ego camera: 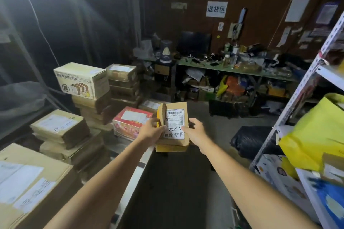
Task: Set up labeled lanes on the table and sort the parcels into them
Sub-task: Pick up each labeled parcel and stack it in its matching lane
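Note:
I hold a small brown cardboard parcel [176, 111] with a white shipping label up in front of me, above the table's right edge [144, 161]. My left hand [151, 129] grips its left side and my right hand [194, 132] grips its right side, thumb on the label. A yellow packet [170, 148] lies under the parcel in the same grasp. On the table to the left stand stacked brown parcels [59, 128], a red and white box [130, 122], a white bread-print carton [81, 80] on a stack and a large carton [28, 182] nearest me.
A metal shelf [305, 83] with a yellow bag [316, 135] and printed boxes stands at right. A dark floor aisle runs between table and shelf, with a black bag [251, 139] on it. A cluttered green bench [232, 69] lines the far wall.

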